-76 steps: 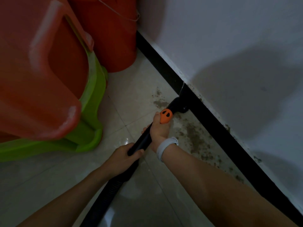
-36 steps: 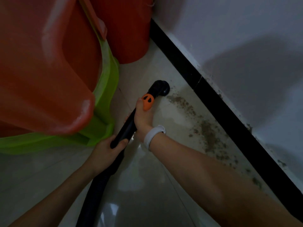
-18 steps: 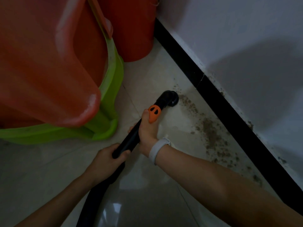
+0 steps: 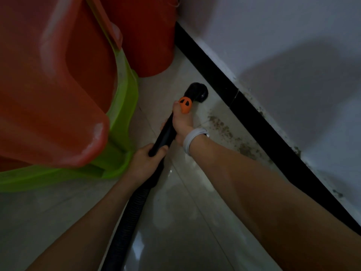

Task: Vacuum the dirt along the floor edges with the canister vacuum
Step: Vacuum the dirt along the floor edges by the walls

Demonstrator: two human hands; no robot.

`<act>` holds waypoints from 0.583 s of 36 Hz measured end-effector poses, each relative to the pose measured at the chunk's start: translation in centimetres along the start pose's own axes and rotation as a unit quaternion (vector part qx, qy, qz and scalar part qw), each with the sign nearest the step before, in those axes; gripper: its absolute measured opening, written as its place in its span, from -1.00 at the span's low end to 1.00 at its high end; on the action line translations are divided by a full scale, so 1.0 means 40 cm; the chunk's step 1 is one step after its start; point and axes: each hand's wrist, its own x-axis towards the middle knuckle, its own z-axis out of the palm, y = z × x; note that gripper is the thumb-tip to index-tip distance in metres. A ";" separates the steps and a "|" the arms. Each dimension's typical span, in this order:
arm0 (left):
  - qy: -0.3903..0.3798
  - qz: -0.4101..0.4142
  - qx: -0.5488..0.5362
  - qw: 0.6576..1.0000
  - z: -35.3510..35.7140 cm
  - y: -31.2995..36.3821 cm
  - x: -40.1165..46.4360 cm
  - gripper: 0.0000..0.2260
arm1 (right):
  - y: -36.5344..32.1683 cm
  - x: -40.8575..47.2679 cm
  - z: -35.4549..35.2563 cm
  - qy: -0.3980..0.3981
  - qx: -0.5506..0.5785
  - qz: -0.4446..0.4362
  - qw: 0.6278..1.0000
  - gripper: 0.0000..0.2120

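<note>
Working the floor edge, the person grips the vacuum wand (image 4: 166, 132) with both hands. The right hand (image 4: 180, 124) is wrapped round the tube just below the orange slider (image 4: 185, 107); the left hand (image 4: 145, 163) is curled round it lower down, where the ribbed hose (image 4: 132, 210) begins and runs off toward 6 o'clock.

The round brush nozzle (image 4: 197, 92) sits on the floor tile (image 4: 175, 231) at 12 o'clock from the right hand, near the black skirting (image 4: 224, 89) but apart from it. Compared with half a second ago, the nozzle has been pushed further up the wall line, toward the red bucket (image 4: 148, 36) in the corner. The tile immediately around it looks clean.

The dirt (image 4: 224, 128) lies in a band beside the skirting, starting at about 4 o'clock from the nozzle and trailing toward the near end of the wall, partly hidden by the right forearm. The band looks much the same as in the earlier views.

Judgement: the far end of this edge appears done, and the main patch is untreated. The next pass likely calls for drawing the nozzle back along the skirting through that band.

Hazard noted: the stacked orange and green stools (image 4: 121, 118) stand close at 9 o'clock, leaving little room for the left elbow and hose.
</note>
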 end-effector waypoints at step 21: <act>-0.081 -0.045 0.014 0.996 -0.109 -0.089 -0.139 -0.80 | 0.110 -0.189 -0.016 -0.030 0.041 0.068 0.996 -0.64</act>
